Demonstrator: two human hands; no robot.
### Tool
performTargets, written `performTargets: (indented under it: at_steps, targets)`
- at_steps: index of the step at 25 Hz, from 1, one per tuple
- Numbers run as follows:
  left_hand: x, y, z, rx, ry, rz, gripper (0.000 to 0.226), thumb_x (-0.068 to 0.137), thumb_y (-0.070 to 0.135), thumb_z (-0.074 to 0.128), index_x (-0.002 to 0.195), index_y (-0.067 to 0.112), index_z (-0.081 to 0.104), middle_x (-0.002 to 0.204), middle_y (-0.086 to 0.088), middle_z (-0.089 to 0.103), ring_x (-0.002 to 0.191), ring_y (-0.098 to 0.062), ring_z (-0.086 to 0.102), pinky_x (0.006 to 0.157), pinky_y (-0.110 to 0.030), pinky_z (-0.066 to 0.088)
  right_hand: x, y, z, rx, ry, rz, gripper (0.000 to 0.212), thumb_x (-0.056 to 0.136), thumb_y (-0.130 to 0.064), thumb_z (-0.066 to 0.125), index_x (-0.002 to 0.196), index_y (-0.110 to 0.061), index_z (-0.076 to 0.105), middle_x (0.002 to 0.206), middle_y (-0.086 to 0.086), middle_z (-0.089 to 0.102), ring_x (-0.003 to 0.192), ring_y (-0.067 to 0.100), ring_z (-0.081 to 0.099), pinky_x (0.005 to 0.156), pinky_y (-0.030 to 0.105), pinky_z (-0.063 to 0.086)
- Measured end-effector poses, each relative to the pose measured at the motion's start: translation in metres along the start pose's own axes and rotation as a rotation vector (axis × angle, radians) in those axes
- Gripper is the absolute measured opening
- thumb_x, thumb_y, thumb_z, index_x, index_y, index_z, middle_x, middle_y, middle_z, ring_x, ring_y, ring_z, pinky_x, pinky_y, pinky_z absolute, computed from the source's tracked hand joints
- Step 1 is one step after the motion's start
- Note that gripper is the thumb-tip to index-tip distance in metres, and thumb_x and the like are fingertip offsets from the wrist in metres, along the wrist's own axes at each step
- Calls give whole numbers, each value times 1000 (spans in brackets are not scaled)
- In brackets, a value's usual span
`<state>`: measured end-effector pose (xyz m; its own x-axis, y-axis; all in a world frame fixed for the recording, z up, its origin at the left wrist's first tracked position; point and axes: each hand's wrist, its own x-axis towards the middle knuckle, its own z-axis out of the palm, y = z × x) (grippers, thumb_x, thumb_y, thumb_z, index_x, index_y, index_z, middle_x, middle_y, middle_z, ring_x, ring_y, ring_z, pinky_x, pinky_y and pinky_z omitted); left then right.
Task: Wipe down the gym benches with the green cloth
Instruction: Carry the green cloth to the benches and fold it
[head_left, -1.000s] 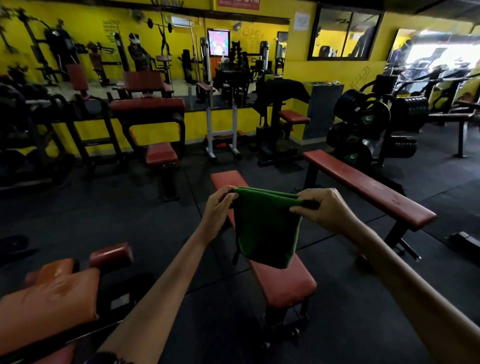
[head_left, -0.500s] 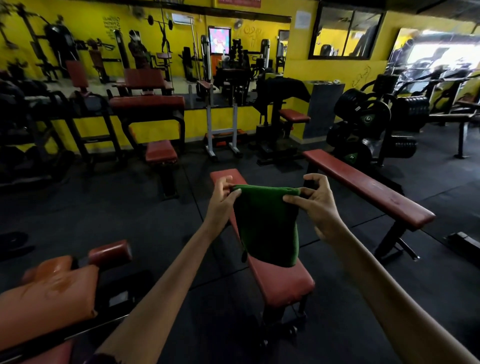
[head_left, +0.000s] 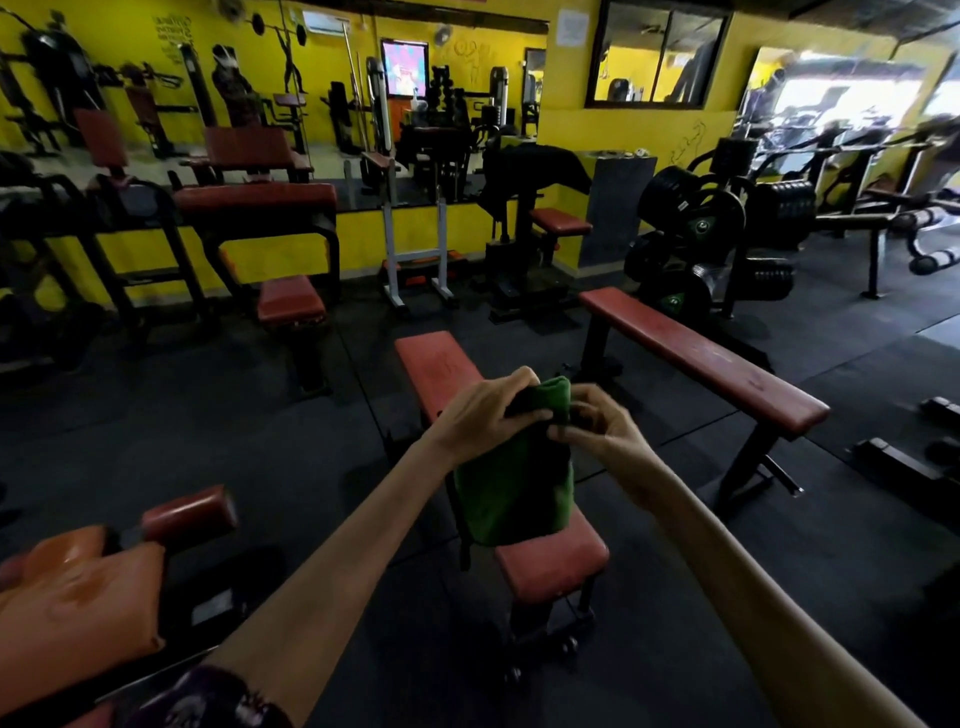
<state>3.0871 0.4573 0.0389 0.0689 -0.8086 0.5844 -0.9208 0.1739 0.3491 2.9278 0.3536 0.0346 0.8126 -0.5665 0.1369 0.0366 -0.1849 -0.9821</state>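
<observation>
A gym room with yellow walls (head_left: 623, 132) and a dark rubber floor (head_left: 208, 441) fills the frame. In the middle stands a flat red bench (head_left: 436, 364), running from the centre down toward the lower middle; a second, longer red bench (head_left: 701, 358) lies to its right, angled toward the right edge. At the lower left an orange padded seat (head_left: 78, 597) with a red roller (head_left: 187, 514) shows. Weight plates on a rack (head_left: 691, 208) stand at the upper right, and red-cushioned machines (head_left: 254, 200) line the mirrored wall at the upper left.

The green cloth (head_left: 514, 493) hangs in the air at the centre of the frame, in front of the middle bench. The left hand (head_left: 483, 410) grips its top edge with curled fingers; the right hand (head_left: 602, 426) pinches the same edge just beside it, fingers bent.

Half a second ago the two hands held the cloth's top edge stretched wide apart. Now they have come together, nearly touching, and the cloth is bunched narrow at the top and hangs lower in the frame.
</observation>
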Motion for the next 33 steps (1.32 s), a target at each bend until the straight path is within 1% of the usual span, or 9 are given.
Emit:
performTargets:
  at_steps: [4, 7, 11, 15, 20, 23, 27, 30, 33]
  targets:
    - [4, -9, -2, 173, 33, 49, 57, 85, 57, 38, 105, 6, 56, 79, -8, 68, 63, -28, 65, 53, -35, 49, -18, 51, -5, -354, -111, 55, 37, 69, -17, 81, 101, -5, 66, 88, 10, 68, 82, 15, 61, 79, 47, 53]
    - [-1, -26, -11, 255, 88, -5, 55, 85, 60, 39, 105, 10, 52, 73, -9, 67, 61, -30, 65, 53, -37, 49, -19, 69, -17, -426, -117, 174, 39, 63, -54, 79, 83, -20, 73, 84, 10, 70, 79, 17, 60, 77, 47, 51]
    - [-12, -28, 0, 71, 24, -109, 39, 89, 41, 57, 105, 6, 49, 70, -1, 57, 66, -31, 64, 58, -38, 46, -12, 45, -19, -342, -102, 151, 32, 71, -13, 78, 89, -20, 53, 90, 5, 62, 85, 17, 58, 82, 41, 50]
    - [-16, -17, 21, 76, -44, -150, 42, 88, 52, 48, 105, 14, 45, 81, -7, 67, 73, -29, 66, 59, -35, 46, -2, 50, 12, -186, 96, 49, 43, 83, 16, 53, 88, -21, 32, 85, 2, 52, 74, 10, 53, 58, 16, 45]
    - [-22, -34, 29, -53, -243, -718, 47, 88, 53, 55, 77, 7, 56, 73, -7, 60, 68, -22, 59, 58, -30, 42, -2, 70, 34, -530, 329, -246, 20, 78, 7, 45, 73, -10, 52, 70, -1, 50, 63, 3, 46, 60, 22, 36]
    - [-36, -36, 55, -511, -108, -1060, 39, 86, 46, 62, 74, 9, 59, 77, -7, 64, 66, -17, 60, 56, -23, 47, -2, 73, 38, -466, 183, -29, 14, 83, -2, 60, 95, -6, 66, 95, -2, 55, 91, 16, 55, 82, 28, 44]
    - [-49, -19, 84, -926, -30, -1395, 28, 89, 35, 62, 78, 9, 61, 80, -10, 63, 65, -19, 60, 54, -26, 50, -14, 95, 55, -693, -101, 345, 79, 72, -48, 75, 132, -13, 38, 121, -1, 40, 115, 16, 42, 100, 42, 38]
    - [-55, -10, 89, -1037, -299, -1380, 30, 94, 38, 51, 80, 12, 59, 76, -6, 62, 60, -14, 62, 49, -22, 52, -29, 126, 53, -706, 118, 389, 57, 71, -23, 76, 117, -9, 46, 115, 8, 51, 109, 27, 53, 91, 43, 45]
    - [-68, -27, 96, -539, -470, -1121, 28, 93, 38, 54, 87, 12, 63, 91, -7, 68, 72, -13, 66, 65, -24, 48, -39, 140, 36, -652, 210, 436, 45, 72, -4, 67, 114, -3, 53, 112, 13, 56, 107, 29, 52, 88, 35, 44]
